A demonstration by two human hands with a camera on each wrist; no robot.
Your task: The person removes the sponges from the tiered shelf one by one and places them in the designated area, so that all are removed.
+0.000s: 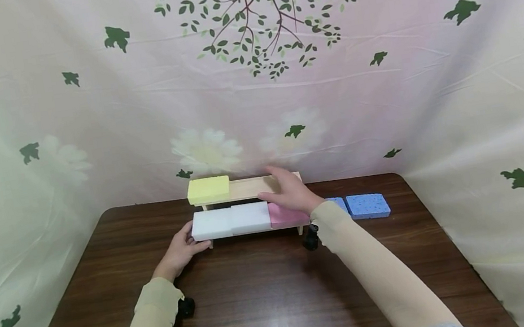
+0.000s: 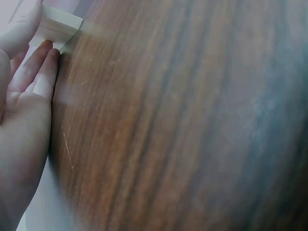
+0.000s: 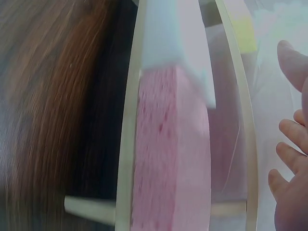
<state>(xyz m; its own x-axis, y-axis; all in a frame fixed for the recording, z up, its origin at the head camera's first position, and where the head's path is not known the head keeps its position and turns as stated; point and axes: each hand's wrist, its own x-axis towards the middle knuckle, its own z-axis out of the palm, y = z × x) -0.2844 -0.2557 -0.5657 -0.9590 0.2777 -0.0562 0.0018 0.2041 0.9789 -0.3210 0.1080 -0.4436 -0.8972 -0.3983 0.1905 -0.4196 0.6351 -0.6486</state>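
A two-tier wooden rack (image 1: 252, 187) stands at the back of the table. Two white sponges (image 1: 211, 224) and a pink sponge (image 1: 286, 214) sit in a row on its lower tier. At the left of the upper tier lies a yellow sponge (image 1: 209, 189). My left hand (image 1: 182, 251) rests at the lower tier's left end, thumb along the front; its fingers look fairly straight against the wood in the left wrist view. Above the rack's right side hovers my right hand (image 1: 290, 188), fingers spread, holding nothing. The right wrist view shows the pink sponge (image 3: 159, 144) beside that hand.
Two blue sponges (image 1: 368, 206) lie on the dark wooden table (image 1: 263, 300) right of the rack, the nearer one partly hidden by my right wrist. A patterned cloth (image 1: 242, 103) hangs right behind the table and along both sides.
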